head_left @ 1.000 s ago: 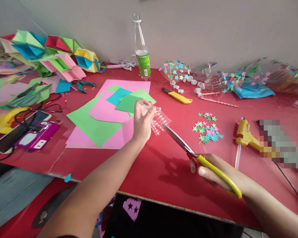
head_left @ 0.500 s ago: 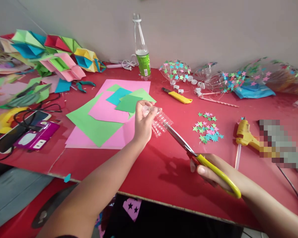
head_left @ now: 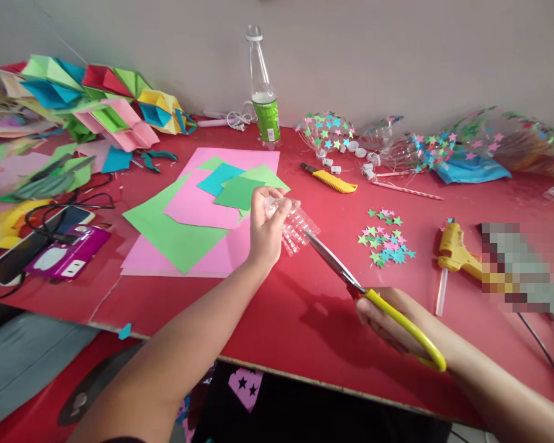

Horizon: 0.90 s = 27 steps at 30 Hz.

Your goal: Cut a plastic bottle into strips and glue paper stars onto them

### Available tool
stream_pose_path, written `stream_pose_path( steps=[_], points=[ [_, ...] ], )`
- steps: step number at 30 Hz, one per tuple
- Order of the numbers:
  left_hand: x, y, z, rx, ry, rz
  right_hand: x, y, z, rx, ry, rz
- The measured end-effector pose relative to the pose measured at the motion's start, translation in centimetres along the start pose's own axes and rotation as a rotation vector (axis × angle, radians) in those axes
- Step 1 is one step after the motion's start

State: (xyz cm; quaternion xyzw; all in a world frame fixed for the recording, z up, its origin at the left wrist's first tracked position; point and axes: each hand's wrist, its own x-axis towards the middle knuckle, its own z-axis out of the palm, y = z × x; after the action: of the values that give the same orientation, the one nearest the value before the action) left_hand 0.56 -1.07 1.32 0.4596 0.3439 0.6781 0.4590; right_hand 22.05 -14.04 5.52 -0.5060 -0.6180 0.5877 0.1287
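Note:
Between the thumb and fingers of my left hand [head_left: 268, 231] is a clear ribbed piece of plastic [head_left: 300, 227], held above the red table [head_left: 277, 326]. My right hand [head_left: 388, 320] is closed around a pair of scissors [head_left: 337, 264] with yellow handles. The blade tips meet the right edge of the plastic, and the blades look close together. Part of the plastic is hidden behind my left thumb. Below and left of that hand lie pink paper sheets [head_left: 166, 258] and a green sheet [head_left: 180, 240].
Small paper stars [head_left: 388, 240] and a yellow glue gun [head_left: 452, 246] lie right. Behind are a yellow cutter knife [head_left: 335, 181], a plastic bottle [head_left: 266, 117] and star-covered plastic shapes [head_left: 327, 132]. Paper lanterns [head_left: 115, 123], pliers [head_left: 154, 160] and a phone [head_left: 41, 246] are left. Another person's fingers show far left.
My right thumb and the scissor handles have shifted slightly, and the blades have drawn closer together at the plastic. My left hand stays almost still. Another person's fingers have come in at far left.

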Motion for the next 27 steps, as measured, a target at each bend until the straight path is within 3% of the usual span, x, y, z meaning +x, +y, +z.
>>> stream_pose_path(
  steps=[5,16,27],
  points=[
    [0.1,0.2,0.1,-0.015,0.015,-0.013,0.4,0.0,0.3,0.018,0.011,0.04],
    [-0.4,-0.1,0.2,0.012,-0.013,0.0,-0.2,-0.5,0.1,0.052,-0.016,-0.02],
    [-0.5,-0.6,0.0,0.027,-0.032,-0.037,0.4,0.8,0.4,0.168,-0.029,0.03]
  ],
)
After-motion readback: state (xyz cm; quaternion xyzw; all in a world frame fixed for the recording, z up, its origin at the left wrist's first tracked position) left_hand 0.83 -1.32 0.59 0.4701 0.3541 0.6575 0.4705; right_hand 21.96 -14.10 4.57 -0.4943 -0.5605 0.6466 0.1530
